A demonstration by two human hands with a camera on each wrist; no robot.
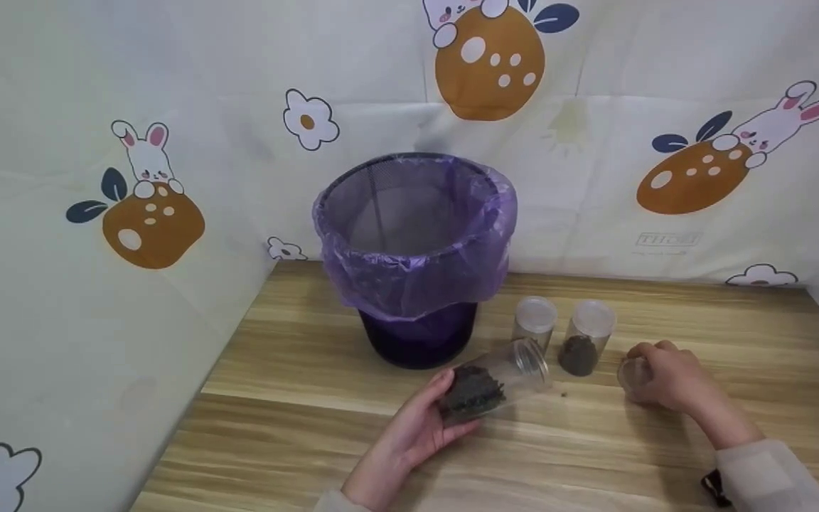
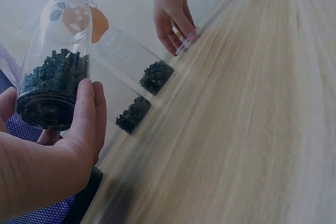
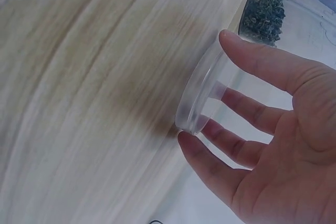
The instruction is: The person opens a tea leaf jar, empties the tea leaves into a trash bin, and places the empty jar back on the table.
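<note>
My left hand (image 1: 420, 423) grips a clear jar (image 1: 498, 380) around its base end. Dark, crumbly dried leaves, like tea, fill the lower part of it. In the head view the jar is tilted, its uncovered mouth pointing right. My right hand (image 1: 680, 380) pinches a clear round lid (image 3: 202, 87) by its rim, at the table surface to the right. Two more clear jars with lids stand upright between the hands: one jar (image 1: 534, 320) is partly hidden behind the held one, and another jar (image 1: 586, 338) shows dark leaves at its bottom.
A black mesh bin (image 1: 416, 345) lined with a purple plastic bag (image 1: 416, 284) stands at the back, left of the jars. One small dark crumb (image 1: 564, 395) lies on the wooden table (image 1: 274, 427). Printed cloth (image 1: 253, 163) walls the table's back and sides.
</note>
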